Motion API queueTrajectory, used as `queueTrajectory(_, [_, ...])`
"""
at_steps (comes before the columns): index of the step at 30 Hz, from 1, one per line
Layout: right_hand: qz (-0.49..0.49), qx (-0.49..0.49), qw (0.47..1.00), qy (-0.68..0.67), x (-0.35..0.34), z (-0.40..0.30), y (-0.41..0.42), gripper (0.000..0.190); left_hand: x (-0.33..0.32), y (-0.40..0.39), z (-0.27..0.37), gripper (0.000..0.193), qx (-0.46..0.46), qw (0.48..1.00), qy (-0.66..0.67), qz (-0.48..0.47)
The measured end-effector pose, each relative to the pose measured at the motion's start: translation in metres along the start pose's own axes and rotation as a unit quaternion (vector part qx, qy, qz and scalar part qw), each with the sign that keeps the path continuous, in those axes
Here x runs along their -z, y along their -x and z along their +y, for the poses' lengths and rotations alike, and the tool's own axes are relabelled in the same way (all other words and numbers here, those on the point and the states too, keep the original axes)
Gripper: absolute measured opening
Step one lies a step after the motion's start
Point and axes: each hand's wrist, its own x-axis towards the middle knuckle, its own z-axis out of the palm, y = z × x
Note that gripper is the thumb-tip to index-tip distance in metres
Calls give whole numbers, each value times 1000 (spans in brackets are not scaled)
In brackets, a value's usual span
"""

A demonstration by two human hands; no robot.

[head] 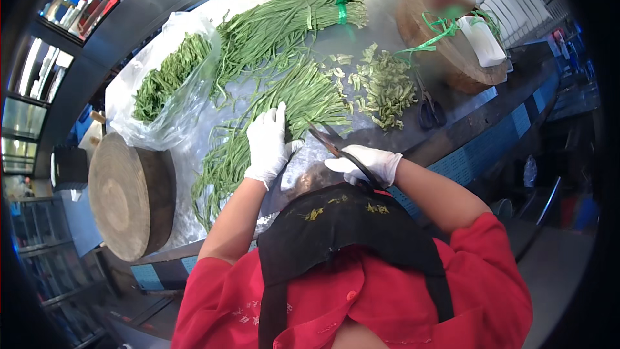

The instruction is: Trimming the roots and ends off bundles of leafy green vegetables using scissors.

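Observation:
A loose spread of long green vegetable stems (305, 87) lies across the metal table. My left hand (268, 140), in a white glove, presses on these stems and holds them, its thumb at their near side. In my right hand (365, 162), also gloved in white, is a pair of scissors (323, 138). The blades point up and left at the near edge of the stems, by their cut ends; whether they touch a stem I cannot tell. Short pale trimmed pieces (387, 87) lie in a heap to the right.
Bundles of stems tied with green ribbon (290, 14) lie at the back. Greens fill a clear plastic bag (193, 102) at left. Round wooden chopping blocks stand left (118, 198) and right (411, 14). Other scissors (428, 106) lie beside the heap. White foam trays (503, 0) are stacked behind.

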Motion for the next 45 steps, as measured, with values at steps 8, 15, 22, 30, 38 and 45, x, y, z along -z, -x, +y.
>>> queueTrajectory(8, [-22,-47,954,-294,-1,-23,-36,37,-17,-12,-10,61,-31,996,-83,-6])
queueTrajectory(15, [30,-19,971,-235,-8,-40,-27,46,-10,-8,-7,54,-38,999,7,13])
queueTrajectory(22, [130,35,991,5,-15,-11,-37,46,-28,-1,-14,59,-26,999,32,10])
queueTrajectory(30, [106,10,994,-13,-15,-14,-35,46,-21,-6,-8,59,-3,1000,10,-28])
queueTrajectory(38, [-34,3,967,-252,7,-22,-46,48,-14,-15,-8,54,-80,997,-5,16])
queueTrajectory(45, [61,32,986,-149,-8,-23,-40,48,-19,-4,-9,54,-35,995,83,35])
